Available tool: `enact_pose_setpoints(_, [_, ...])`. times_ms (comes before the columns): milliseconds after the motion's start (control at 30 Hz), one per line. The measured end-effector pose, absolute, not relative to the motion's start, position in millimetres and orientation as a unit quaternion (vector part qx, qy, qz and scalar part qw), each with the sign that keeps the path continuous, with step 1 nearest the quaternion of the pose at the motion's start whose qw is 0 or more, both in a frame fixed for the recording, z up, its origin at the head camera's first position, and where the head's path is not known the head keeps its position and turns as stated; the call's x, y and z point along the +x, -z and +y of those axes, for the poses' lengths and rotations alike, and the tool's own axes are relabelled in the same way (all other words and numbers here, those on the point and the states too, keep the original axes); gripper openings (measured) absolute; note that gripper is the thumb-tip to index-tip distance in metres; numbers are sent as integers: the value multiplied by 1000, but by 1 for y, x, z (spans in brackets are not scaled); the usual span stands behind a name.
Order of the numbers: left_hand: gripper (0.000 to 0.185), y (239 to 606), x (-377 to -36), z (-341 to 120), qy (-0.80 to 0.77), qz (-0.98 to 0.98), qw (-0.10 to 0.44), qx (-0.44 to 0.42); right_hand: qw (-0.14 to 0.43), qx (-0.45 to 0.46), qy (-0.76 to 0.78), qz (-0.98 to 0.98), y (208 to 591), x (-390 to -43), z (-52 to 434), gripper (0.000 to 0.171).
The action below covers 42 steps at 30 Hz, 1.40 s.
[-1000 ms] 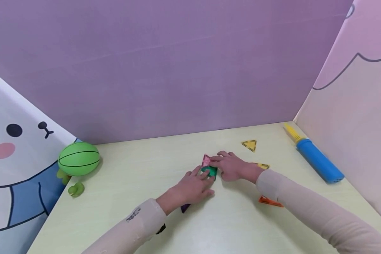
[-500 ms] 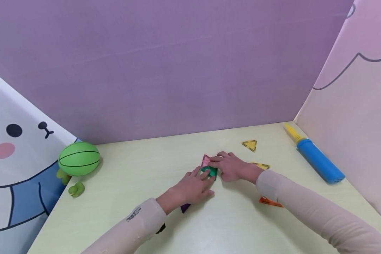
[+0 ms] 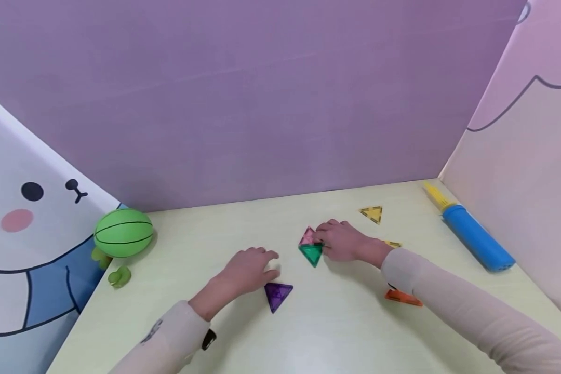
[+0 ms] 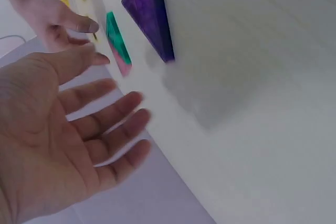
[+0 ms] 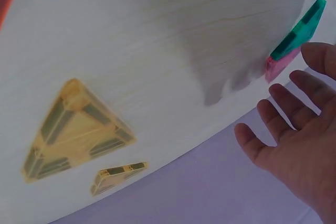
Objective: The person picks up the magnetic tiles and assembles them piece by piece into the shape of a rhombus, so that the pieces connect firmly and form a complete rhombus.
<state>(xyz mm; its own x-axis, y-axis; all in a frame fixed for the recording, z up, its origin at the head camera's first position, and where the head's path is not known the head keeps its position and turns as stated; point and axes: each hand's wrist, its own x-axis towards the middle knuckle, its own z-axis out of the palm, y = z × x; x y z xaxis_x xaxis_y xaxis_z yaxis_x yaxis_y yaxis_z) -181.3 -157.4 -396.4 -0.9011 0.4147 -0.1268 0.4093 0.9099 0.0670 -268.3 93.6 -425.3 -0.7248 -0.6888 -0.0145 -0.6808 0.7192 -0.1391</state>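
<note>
Left hand [image 3: 248, 267] lies open and empty, purple triangle [image 3: 278, 295] at its 4 o'clock. Right hand [image 3: 341, 241], fingers relaxed, touches the joined green triangle [image 3: 311, 253] and pink triangle [image 3: 306, 237].

I see a pale yellow-green tabletop [image 3: 336, 332] carrying translucent purple [image 3: 277, 294], green [image 3: 311, 253], pink [image 3: 306, 236], orange [image 3: 403, 297] and yellow [image 3: 372, 213] triangular tiles, a green ball [image 3: 123, 232] and a blue pump [image 3: 477, 241].

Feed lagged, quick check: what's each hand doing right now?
Left hand: open, empty, beside the purple triangle.
Right hand: open, fingers at the green triangle.
</note>
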Motion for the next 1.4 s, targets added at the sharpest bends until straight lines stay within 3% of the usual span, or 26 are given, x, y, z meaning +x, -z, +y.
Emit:
enact_pose_setpoints(133, [41,395,-168,-168,-37,977,84,191,31,-355,77,931,426,-274,90,36])
enact_pose_setpoints(400, [52,410,-179,-130,20,952,74,297,108,-300,75,945,423,-303,76,54])
enact_pose_setpoints(567, [56,425,-188,-106,43,943,84,318,165,-282,59,943,417,-312,64,47])
enact_pose_setpoints(767, [53,429,-193,-97,73,944,75,314,195,-261,96,940,413,-317,58,45])
enact_pose_setpoints(1033, [52,423,-193,-93,73,945,89,306,211,-245,237,916,421,-323,65,50])
enact_pose_setpoints(1200, [52,421,-192,-94,67,946,90,305,209,-253,318,889,423,-324,70,40])
enact_pose_setpoints(1400, [52,421,-192,-96,50,946,98,306,162,-311,294,889,423,-317,74,22])
